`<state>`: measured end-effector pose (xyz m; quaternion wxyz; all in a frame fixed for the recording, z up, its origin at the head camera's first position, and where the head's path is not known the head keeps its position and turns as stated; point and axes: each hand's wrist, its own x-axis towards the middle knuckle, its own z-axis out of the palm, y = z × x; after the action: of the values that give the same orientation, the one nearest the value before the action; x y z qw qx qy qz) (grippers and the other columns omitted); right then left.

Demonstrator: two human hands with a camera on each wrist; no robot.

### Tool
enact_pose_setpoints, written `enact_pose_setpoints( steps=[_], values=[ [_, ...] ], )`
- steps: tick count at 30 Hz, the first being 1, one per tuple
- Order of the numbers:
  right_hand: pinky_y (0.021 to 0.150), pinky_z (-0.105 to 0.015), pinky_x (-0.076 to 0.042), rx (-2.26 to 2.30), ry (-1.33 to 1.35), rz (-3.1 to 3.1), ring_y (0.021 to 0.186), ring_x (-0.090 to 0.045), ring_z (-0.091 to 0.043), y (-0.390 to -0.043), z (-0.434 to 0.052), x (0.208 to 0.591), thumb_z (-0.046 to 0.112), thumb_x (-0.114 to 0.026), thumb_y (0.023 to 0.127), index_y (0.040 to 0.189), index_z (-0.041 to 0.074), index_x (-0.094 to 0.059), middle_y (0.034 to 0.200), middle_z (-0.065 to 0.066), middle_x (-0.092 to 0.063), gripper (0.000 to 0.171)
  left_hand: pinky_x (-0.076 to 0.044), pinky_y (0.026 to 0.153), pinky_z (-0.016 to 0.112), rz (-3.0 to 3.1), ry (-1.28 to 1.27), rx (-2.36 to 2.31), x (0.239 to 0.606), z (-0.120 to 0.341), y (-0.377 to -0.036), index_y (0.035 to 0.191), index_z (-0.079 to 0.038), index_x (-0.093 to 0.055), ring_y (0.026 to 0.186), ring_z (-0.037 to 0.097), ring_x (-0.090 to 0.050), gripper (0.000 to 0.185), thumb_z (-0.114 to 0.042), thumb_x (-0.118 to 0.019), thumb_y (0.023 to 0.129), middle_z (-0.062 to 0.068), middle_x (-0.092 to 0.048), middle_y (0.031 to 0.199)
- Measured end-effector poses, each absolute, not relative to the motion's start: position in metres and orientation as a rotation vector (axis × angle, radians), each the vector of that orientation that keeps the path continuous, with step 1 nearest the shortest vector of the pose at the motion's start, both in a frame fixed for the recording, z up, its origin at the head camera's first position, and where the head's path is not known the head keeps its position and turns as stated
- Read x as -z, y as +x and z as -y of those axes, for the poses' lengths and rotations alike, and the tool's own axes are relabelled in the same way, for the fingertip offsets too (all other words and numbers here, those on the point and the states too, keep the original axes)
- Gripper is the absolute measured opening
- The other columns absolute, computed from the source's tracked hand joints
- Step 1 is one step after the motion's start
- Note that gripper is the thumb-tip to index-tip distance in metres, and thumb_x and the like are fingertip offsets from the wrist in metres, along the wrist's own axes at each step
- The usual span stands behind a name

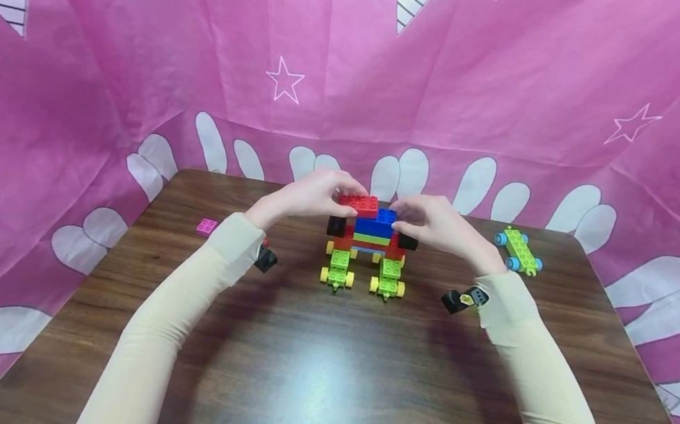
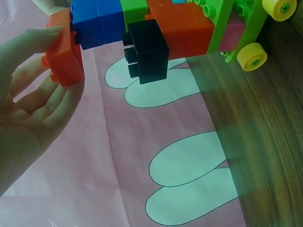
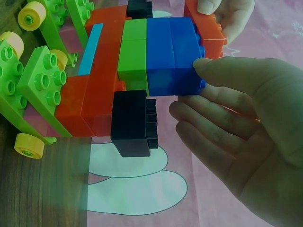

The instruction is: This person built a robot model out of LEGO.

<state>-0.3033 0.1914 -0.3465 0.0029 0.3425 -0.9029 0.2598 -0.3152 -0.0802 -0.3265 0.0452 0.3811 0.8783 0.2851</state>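
Brick going on top of the block car

Blocks of hard, shiny plastic with round bumps. My left hand (image 1: 306,198) pinches the red brick (image 1: 360,204) at the top of the block car (image 1: 368,243), mid-table (image 1: 321,378). My right hand (image 1: 436,224) rests straight fingers on the blue blocks (image 1: 376,226). I think the brick is light and stiff, a bit slippery; grip its flat sides.

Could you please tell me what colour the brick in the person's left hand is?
The brick in the left hand is red, clearest in the head view.
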Motion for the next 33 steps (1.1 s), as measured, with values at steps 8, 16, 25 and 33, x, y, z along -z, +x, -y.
enact_pose_setpoints(
  steps=[8,16,25,33],
  values=[
    [0.091,-0.045,-0.058,-0.792,1.088,2.838,0.102,-0.07,-0.025,-0.3047,-0.1912,0.3443,0.019,-0.071,0.091,0.117,0.006,-0.069,0.108,-0.01,-0.075,0.029,-0.055,0.087,0.033,-2.731,1.158,-0.814,0.3231,0.0775,-0.3159,0.125,-0.008,-0.068,0.099,0.02,-0.06,0.04,-0.023,-0.073,0.088,0.008,-0.07,0.116],
    [0.092,-0.045,-0.057,-0.803,1.093,2.842,0.104,-0.07,-0.025,-0.3055,-0.1915,0.3437,0.019,-0.071,0.092,0.118,0.006,-0.069,0.109,-0.011,-0.075,0.029,-0.054,0.085,0.033,-2.743,1.133,-0.831,0.3232,0.0759,-0.3158,0.122,-0.008,-0.069,0.096,0.02,-0.06,0.039,-0.023,-0.073,0.086,0.008,-0.07,0.112],
    [0.092,-0.045,-0.057,-0.81,1.09,2.846,0.104,-0.07,-0.025,-0.304,-0.191,0.3437,0.019,-0.072,0.091,0.118,0.005,-0.068,0.109,-0.011,-0.075,0.03,-0.053,0.08,0.031,-2.748,1.132,-0.889,0.3263,0.0772,-0.3152,0.121,-0.008,-0.07,0.092,0.019,-0.059,0.039,-0.023,-0.074,0.085,0.007,-0.071,0.109],
    [0.092,-0.044,-0.057,-0.82,1.097,2.841,0.103,-0.07,-0.025,-0.3034,-0.192,0.3443,0.019,-0.072,0.091,0.118,0.006,-0.068,0.108,-0.01,-0.075,0.03,-0.053,0.08,0.03,-2.744,1.134,-0.879,0.3247,0.0744,-0.3145,0.12,-0.008,-0.07,0.093,0.019,-0.059,0.038,-0.022,-0.074,0.084,0.007,-0.071,0.109]
  ],
)
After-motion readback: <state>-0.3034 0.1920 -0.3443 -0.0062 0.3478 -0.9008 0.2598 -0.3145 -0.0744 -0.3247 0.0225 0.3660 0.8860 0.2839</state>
